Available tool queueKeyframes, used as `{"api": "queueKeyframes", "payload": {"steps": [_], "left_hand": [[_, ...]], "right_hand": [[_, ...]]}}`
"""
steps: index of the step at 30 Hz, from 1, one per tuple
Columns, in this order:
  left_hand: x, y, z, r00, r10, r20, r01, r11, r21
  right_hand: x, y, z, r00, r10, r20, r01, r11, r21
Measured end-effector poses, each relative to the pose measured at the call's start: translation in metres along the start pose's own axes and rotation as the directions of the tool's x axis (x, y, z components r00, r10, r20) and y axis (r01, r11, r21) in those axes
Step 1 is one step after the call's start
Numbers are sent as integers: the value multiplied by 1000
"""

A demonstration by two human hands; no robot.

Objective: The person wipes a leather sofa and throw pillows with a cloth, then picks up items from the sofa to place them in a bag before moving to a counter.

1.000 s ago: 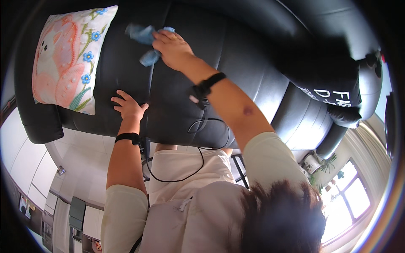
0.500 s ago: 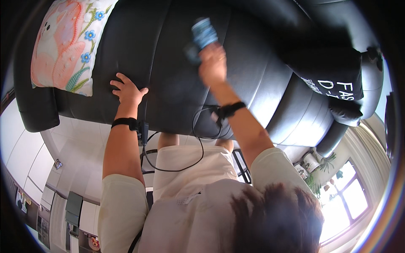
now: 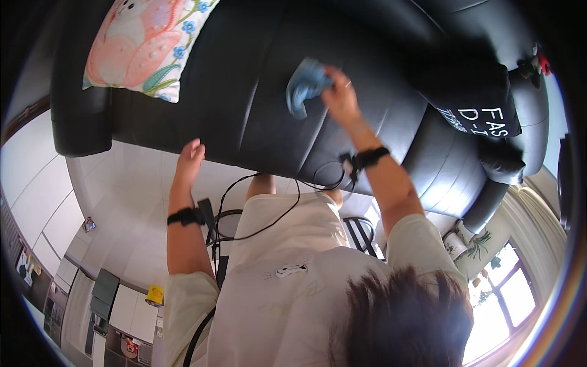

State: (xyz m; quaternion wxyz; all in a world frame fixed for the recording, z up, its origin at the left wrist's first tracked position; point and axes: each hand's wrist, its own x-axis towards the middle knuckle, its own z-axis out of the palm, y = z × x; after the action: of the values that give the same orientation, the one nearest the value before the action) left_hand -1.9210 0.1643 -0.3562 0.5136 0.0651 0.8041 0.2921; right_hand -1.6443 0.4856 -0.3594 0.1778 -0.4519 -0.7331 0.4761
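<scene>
A blue cloth (image 3: 306, 85) hangs bunched from my right hand (image 3: 342, 101), whose fingers are closed on one edge of it. It is over the seat of a black leather sofa (image 3: 269, 79), and whether the cloth touches the leather I cannot tell. At the sofa's front edge is my left hand (image 3: 192, 156), its fingers curled together and nothing showing in them. Each wrist wears a black strap with a small device: the left strap (image 3: 185, 216) and the right strap (image 3: 372, 157).
A cushion with a pink animal and blue flowers (image 3: 131, 52) lies toward the sofa's left end. A black cushion with white lettering (image 3: 471, 98) rests at the right. Thin black cables (image 3: 278, 217) loop before my body. Potted plants (image 3: 477, 244) stand near the window (image 3: 504, 287).
My left hand has lifted off the seat, drawn back to the front edge and curled its fingers. My right hand has brought the cloth nearer, and the cloth now hangs looser.
</scene>
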Motion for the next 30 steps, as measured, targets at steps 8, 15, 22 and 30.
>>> {"api": "queueKeyframes", "payload": {"steps": [8, 15, 22, 30], "left_hand": [[-113, -78, -57, 947, -279, -158, 277, 960, -37], [-128, -110, -22, 931, -361, -50, 355, 930, -96], [-123, -90, 25, 958, -285, -25, 285, 959, 2], [-107, -78, 39, 991, -113, 77, 78, 931, 358]], "right_hand": [[5, -40, 137, 947, 93, 308, 234, 459, -857], [-178, -33, 203, 402, -98, 910, 637, 744, -201], [-98, -11, 46, 768, -420, 484, 630, 633, -450], [-353, 118, -53, 335, 664, 668, 70, 690, -721]]}}
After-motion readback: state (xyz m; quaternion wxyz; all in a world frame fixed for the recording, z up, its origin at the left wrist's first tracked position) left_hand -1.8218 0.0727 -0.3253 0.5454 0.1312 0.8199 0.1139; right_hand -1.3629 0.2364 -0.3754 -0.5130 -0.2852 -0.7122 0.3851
